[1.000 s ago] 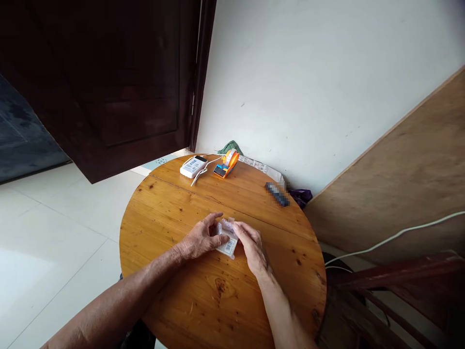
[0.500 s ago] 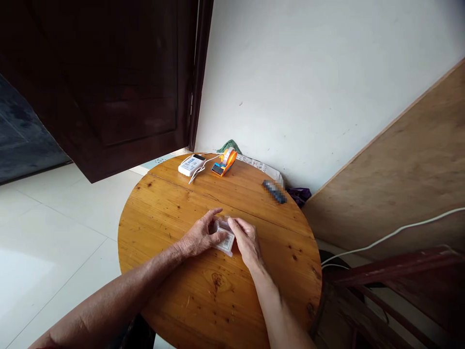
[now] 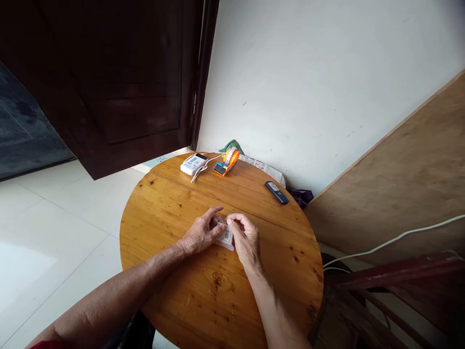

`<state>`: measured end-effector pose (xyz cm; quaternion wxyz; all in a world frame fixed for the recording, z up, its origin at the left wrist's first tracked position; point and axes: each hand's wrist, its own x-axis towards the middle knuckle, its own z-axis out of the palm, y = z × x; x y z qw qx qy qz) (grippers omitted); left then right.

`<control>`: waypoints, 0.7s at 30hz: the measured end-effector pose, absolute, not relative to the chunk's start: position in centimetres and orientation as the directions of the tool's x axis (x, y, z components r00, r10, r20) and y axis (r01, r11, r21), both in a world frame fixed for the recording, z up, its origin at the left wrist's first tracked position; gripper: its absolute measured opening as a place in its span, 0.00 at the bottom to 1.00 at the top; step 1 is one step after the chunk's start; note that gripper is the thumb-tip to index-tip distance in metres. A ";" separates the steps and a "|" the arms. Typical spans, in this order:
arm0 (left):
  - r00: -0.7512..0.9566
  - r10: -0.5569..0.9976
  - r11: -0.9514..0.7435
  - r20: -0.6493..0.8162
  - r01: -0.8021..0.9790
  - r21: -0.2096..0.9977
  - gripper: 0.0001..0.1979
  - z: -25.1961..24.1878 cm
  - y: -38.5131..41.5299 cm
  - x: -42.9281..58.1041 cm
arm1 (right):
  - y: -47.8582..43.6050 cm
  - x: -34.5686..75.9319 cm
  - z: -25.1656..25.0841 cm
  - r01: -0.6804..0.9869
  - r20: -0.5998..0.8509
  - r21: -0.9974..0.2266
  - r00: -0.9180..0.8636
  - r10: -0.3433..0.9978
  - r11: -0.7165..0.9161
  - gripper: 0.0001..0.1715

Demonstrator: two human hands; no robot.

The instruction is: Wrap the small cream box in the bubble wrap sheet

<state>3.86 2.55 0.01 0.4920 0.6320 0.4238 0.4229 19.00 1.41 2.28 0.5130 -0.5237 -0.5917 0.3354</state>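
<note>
Right hand [image 3: 249, 238] has shifted inward, its grip pinching the far end of the clear packet [image 3: 227, 235] between both hands, over the desk [image 3: 203, 305]; the left hand [image 3: 200, 233] grips it too, thumb on top. Plastic remains around it; whether opened, I cannot tell. Print on packet and white box [image 3: 190, 166] is unreadably small.

Labelled plastic packet [image 3: 227, 236] in fingers [image 3: 245, 223]

Dark door [image 3: 134, 82] ajar; white wall [image 3: 308, 82] behind round wooden table [image 3: 203, 310]; glossy pale-tiled floor [image 3: 61, 228].
</note>
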 end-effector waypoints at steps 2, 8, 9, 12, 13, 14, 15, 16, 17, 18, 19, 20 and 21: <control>0.241 0.962 -0.170 0.127 0.165 0.972 0.28 -0.1 2.7 4.0 | 1.5 18.8 2.1 0.352 0.341 -0.887 0.061 0.938 0.300 0.09; 0.123 0.983 -0.173 0.137 0.358 0.918 0.26 0.1 2.9 3.7 | 1.9 18.7 1.4 0.574 0.537 -0.681 -0.029 0.843 0.454 0.11; 0.137 0.981 -0.175 0.136 0.333 0.926 0.26 0.3 2.8 3.5 | 2.0 18.8 1.4 0.584 0.540 -0.672 -0.033 0.841 0.455 0.11; 0.191 0.959 -0.262 0.211 0.302 0.917 0.25 0.9 2.0 2.6 | 2.0 19.0 1.3 0.590 0.534 -0.675 -0.025 0.845 0.443 0.12; 0.214 0.941 -0.322 0.262 0.330 0.888 0.25 1.0 1.7 2.3 | 2.0 19.0 1.3 0.590 0.530 -0.678 -0.021 0.848 0.439 0.12; 0.239 0.919 -0.385 0.314 0.369 0.846 0.25 1.0 1.4 2.1 | 2.0 19.1 1.3 0.590 0.528 -0.680 -0.018 0.849 0.435 0.12; 0.263 0.897 -0.438 0.356 0.411 0.799 0.25 1.0 1.2 2.0 | 2.0 19.1 1.2 0.592 0.526 -0.680 -0.016 0.850 0.432 0.12; 0.284 0.877 -0.478 0.387 0.450 0.754 0.24 0.8 1.0 1.9 | 2.0 19.1 1.2 0.595 0.526 -0.680 -0.013 0.850 0.430 0.12; 0.300 0.862 -0.506 0.408 0.482 0.715 0.22 0.6 0.9 1.9 | 2.0 19.1 1.2 0.597 0.527 -0.679 -0.010 0.850 0.428 0.12; 0.309 0.852 -0.524 0.423 0.505 0.686 0.21 0.4 1.0 1.9 | 2.0 19.1 1.2 0.598 0.529 -0.679 -0.005 0.849 0.427 0.12; 0.315 0.844 -0.537 0.435 0.519 0.665 0.19 0.2 1.0 2.0 | 2.0 19.1 1.1 0.597 0.532 -0.679 -0.001 0.847 0.427 0.12; 0.317 0.837 -0.547 0.446 0.526 0.651 0.18 0.1 1.1 2.1 | 2.0 19.2 1.1 0.596 0.535 -0.679 0.003 0.845 0.428 0.12; 0.317 0.831 -0.555 0.457 0.527 0.644 0.17 -0.1 1.2 2.2 | 2.0 19.2 1.1 0.595 0.539 -0.678 0.004 0.842 0.431 0.12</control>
